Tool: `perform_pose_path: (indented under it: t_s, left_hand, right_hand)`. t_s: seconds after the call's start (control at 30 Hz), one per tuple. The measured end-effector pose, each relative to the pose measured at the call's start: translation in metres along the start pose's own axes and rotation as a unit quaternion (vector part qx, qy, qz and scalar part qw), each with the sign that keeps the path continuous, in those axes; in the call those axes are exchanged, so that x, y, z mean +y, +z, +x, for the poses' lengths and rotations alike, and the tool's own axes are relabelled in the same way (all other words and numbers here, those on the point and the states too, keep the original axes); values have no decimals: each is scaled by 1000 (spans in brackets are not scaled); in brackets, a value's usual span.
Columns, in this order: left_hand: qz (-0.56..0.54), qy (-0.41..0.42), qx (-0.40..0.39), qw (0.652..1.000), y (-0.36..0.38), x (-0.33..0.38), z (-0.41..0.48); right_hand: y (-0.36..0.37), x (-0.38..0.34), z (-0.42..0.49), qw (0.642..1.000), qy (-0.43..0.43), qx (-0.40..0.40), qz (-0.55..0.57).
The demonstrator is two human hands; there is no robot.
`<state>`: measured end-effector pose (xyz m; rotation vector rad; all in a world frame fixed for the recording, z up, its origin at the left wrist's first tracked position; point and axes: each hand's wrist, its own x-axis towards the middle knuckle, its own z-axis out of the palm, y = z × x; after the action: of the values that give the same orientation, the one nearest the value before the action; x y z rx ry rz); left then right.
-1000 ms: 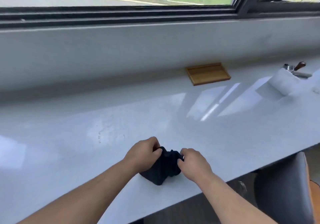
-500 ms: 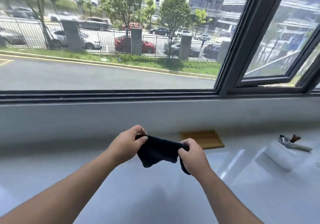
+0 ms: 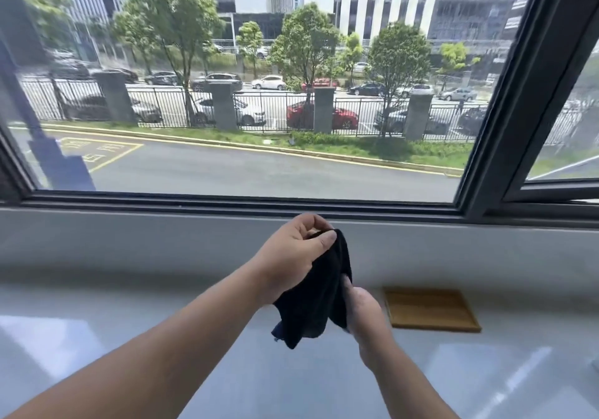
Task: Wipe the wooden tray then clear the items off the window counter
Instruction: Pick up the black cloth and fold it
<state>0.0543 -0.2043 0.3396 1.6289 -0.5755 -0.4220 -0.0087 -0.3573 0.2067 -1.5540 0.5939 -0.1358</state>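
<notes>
I've got the dark cloth (image 3: 316, 292) pinched in both grips — left hand (image 3: 293, 258) high, right hand (image 3: 364, 310) low — above the tabletop (image 3: 129, 337). The wooden tray (image 3: 431, 309) lies just right, unwiped; next I'd bring the cloth down onto it.

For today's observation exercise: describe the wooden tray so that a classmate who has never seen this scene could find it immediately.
Start at the big window and drop to the white counter below it. The wooden tray lies flat there, just right of the hands holding the dark cloth. It is the only brown, rectangular thing on that pale surface.
</notes>
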Motion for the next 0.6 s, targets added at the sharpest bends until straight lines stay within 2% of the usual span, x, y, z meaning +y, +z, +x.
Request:
perform_pose_path:
  t_s: [0.07, 0.17, 0.3, 0.43, 0.6]
  left_hand:
    - [-45, -9, 11, 999, 8, 7, 2]
    - [-125, -37, -2, 991, 5, 17, 1]
    - [-184, -55, -18, 981, -10, 23, -1]
    - [-244, -57, 14, 968, -34, 19, -4]
    - [-276, -65, -11, 959, -59, 9, -9]
  right_hand:
    - [16, 17, -7, 993, 92, -66, 27]
    - [33, 34, -20, 965, 146, -177, 126]
    - [40, 33, -29, 948, 154, -205, 186]
    - [37, 21, -30, 923, 171, -209, 274]
    - [58, 20, -34, 900, 198, -287, 261]
